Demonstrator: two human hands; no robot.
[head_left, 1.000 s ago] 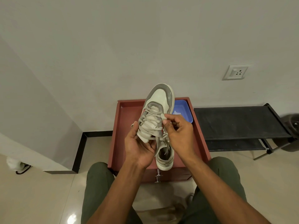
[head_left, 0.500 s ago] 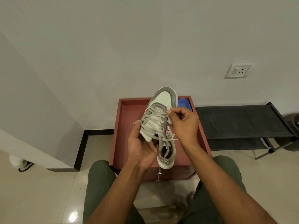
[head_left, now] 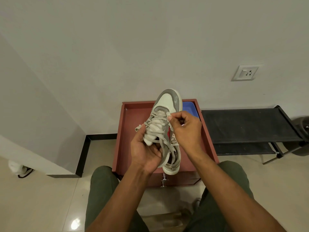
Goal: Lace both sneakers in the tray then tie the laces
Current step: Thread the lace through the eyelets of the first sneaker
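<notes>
A grey-and-white sneaker (head_left: 167,113) is held up in the air in front of the person, toe pointing away toward the wall and heel toward the lap, above a reddish-brown tray (head_left: 127,131) that sits on a low unit between the knees. The left hand (head_left: 145,153) cups the shoe from its left side and underneath, fingers curled round the upper near the tongue, with a loose loop of lace (head_left: 157,124) poking out beside the thumb. The right hand (head_left: 185,129) works at the top of the lacing near the toe, its thumb and forefinger pinching a pale lace end at the uppermost eyelets while the other fingers curl inward. The two hands sit close together on either side of the shoe, each clamped on its own part of it. The laces criss-cross the tongue and several strands hang loosely toward the heel opening (a red patch shows on the shoe's inner side just below the right hand). Behind the toe, a blue container (head_left: 190,108) lies in the tray's far right corner, partly hidden by the shoe and the right hand. To the right stands a black low rack (head_left: 247,124), and a wall socket (head_left: 245,73) is set in the wall above it. Green trouser legs frame the bottom of the view.
</notes>
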